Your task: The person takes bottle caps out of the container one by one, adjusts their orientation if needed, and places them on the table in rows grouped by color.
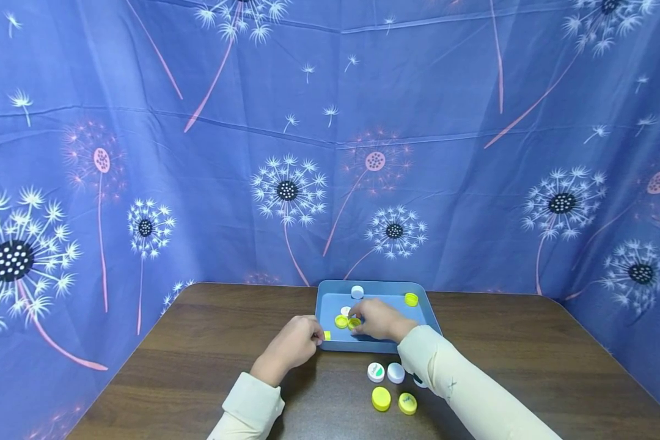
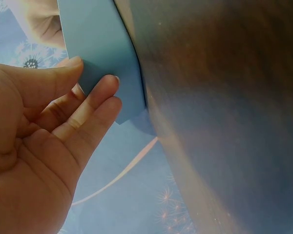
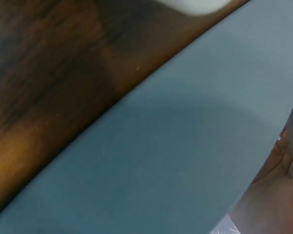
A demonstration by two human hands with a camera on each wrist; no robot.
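Note:
A shallow blue tray (image 1: 418,347) lies on the table in the head view. My left hand (image 1: 299,342) grips its near left corner; in the left wrist view the thumb is at the rim and fingertips (image 2: 105,87) lie against the outer wall. Just inside that corner sits a yellow cap (image 1: 327,335). Reaching over the near wall, my right hand (image 1: 379,319) pinches another yellow bottle cap (image 1: 354,324) between thumb and finger. Right beside it are a yellow cap (image 1: 341,321) and a white cap (image 1: 345,311). In the right wrist view the tray wall hides most of the hand.
Farther back in the tray sit a white cap (image 1: 357,292) and a yellow cap (image 1: 411,299). On the table before it lie a white cap with a green mark (image 1: 376,372), a plain white cap (image 1: 396,373) and two yellow caps (image 1: 381,398). The right sleeve partly covers another white cap.

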